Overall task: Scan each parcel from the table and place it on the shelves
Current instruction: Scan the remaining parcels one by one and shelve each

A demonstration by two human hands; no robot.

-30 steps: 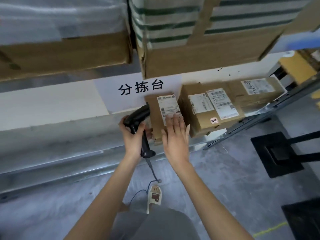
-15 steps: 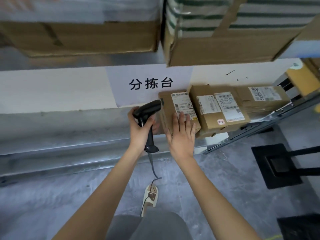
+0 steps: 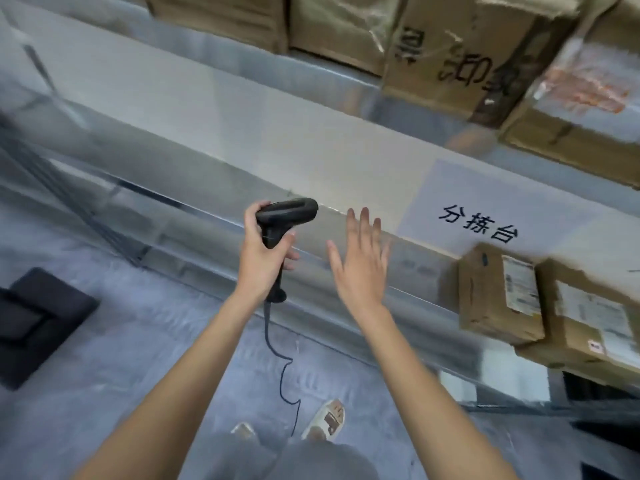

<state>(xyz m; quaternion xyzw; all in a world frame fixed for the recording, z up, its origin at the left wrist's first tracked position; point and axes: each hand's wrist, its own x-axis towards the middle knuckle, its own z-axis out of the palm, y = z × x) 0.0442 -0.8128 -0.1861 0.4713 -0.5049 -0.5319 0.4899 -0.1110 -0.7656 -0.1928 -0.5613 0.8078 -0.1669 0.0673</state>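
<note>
My left hand (image 3: 263,251) grips a black corded barcode scanner (image 3: 287,216) by its handle, held in front of the metal shelf. My right hand (image 3: 360,261) hovers flat with fingers spread, holding nothing, to the right of the scanner. A small brown parcel (image 3: 485,299) with a white label stands on the shelf at the right, well clear of my right hand. A second, larger labelled parcel (image 3: 585,320) leans beside it at the frame's edge.
The long metal shelf (image 3: 207,161) runs diagonally across the view, bare left of the parcels, with a white sign (image 3: 481,209) behind them. Large cardboard cartons (image 3: 460,53) sit on the level above. A black stand base (image 3: 34,317) lies on the grey floor at left.
My right hand has let go of the small parcel, which stays on the shelf, and my view and both hands have swung left along the shelf.
</note>
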